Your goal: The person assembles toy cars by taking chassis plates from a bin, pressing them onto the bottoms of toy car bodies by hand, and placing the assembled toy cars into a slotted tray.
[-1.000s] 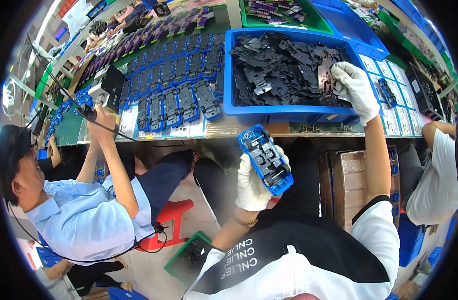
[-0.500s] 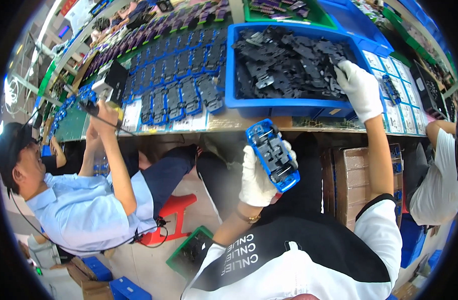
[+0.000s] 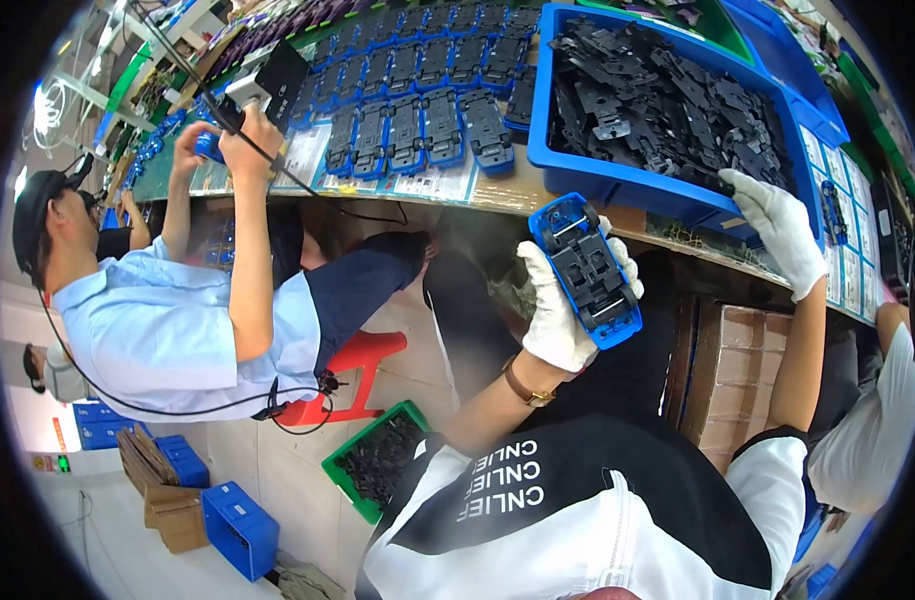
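At the far left of the frame a seated co-worker in a light blue shirt (image 3: 167, 335) leans toward the workbench (image 3: 497, 190), both bare arms raised; one of that person's hands (image 3: 245, 135) grips a cabled tool near a small dark box in the upper left. Under the bench, left of centre, stands a red stool (image 3: 352, 375), and below it on the floor a green tray of dark parts (image 3: 377, 465); a blue crate (image 3: 239, 528) and brown cartons sit in the lower left. Along the upper middle of the frame, rows of blue-and-black toy car chassis (image 3: 417, 120) lie side by side on the bench top. Just right of centre, the person's left hand (image 3: 562, 310), in a white glove, is closed around a blue toy car chassis with a black underside (image 3: 587, 268); the fingers wrap its lower part from behind and from the side, and it is held tilted, below the bench edge and apart from the bench. Above it, in the upper right, a large blue bin (image 3: 617, 180) is heaped with loose black plastic plates (image 3: 667, 105). The right hand (image 3: 782, 230), also gloved in white, reaches over the bin's near right corner with fingers curled down among the black plates; whether they have hold of one cannot be told. Below that arm are brown cardboard boxes (image 3: 732, 365), and at the far right edge another person's white sleeve (image 3: 867, 440).
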`<state>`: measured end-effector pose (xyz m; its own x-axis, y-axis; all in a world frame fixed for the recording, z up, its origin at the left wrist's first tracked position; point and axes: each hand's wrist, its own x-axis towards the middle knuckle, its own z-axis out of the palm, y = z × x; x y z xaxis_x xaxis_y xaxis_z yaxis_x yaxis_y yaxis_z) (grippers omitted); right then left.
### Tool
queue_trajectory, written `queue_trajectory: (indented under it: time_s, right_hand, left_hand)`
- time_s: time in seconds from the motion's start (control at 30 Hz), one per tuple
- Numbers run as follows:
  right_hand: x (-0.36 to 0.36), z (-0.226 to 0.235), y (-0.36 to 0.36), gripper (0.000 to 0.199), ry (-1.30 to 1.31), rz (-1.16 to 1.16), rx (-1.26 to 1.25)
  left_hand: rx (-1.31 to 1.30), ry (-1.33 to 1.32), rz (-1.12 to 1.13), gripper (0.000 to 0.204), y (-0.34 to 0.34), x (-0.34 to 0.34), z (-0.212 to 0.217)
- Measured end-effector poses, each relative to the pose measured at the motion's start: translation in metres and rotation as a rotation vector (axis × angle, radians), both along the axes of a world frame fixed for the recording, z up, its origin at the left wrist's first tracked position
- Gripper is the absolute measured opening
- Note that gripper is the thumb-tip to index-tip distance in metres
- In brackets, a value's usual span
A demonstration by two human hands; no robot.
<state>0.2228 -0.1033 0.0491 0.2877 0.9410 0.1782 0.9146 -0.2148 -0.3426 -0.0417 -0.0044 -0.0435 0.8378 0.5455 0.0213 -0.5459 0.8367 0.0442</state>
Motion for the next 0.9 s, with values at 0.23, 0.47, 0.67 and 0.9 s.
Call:
queue_trajectory:
  time_s: [0.23,0.47,0.67,0.9]
  right_hand:
    - [-0.068,0.018,0.0,0.035,0.082,-0.214,0.41]
    - [-0.17,0.001,0.016,0.049,-0.025,0.013,0.543]
    - [-0.191,-0.018,0.033,0.045,-0.095,-0.053,0.447]
    - [-0.196,-0.047,0.036,0.05,-0.273,-0.103,0.465]
  left_hand:
    - [-0.036,-0.036,0.034,0.083,0.007,0.013,-0.009]
    - [0.22,0.248,0.236,0.091,-0.001,0.031,0.001]
    - [0.174,0.103,0.195,0.087,-0.01,0.024,-0.02]
    - [0.27,0.194,0.095,0.085,-0.009,0.011,-0.014]
